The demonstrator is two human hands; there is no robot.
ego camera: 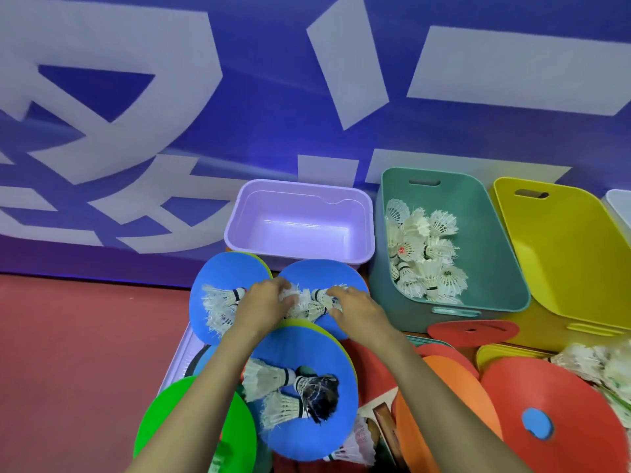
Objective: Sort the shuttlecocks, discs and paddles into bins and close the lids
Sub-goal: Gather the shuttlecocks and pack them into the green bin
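Observation:
Both hands meet over a small heap of white shuttlecocks (309, 303) lying on a blue disc (321, 271). My left hand (264, 303) curls its fingers onto the heap from the left. My right hand (355, 310) pinches the heap from the right. More shuttlecocks (218, 303) lie on another blue disc (222, 271) to the left, and three (273, 387) on a nearer blue disc (307, 435). The teal bin (491, 233) holds several shuttlecocks (423, 250). The purple bin (300, 189) and yellow bin (563, 240) show nothing inside.
Orange (450, 387), red (546, 397) and green (164, 414) discs overlap in the foreground. A red disc (473, 331) lies before the teal bin. Loose shuttlecocks (601, 363) pile up at the right edge. A blue banner wall (239, 97) stands behind the bins.

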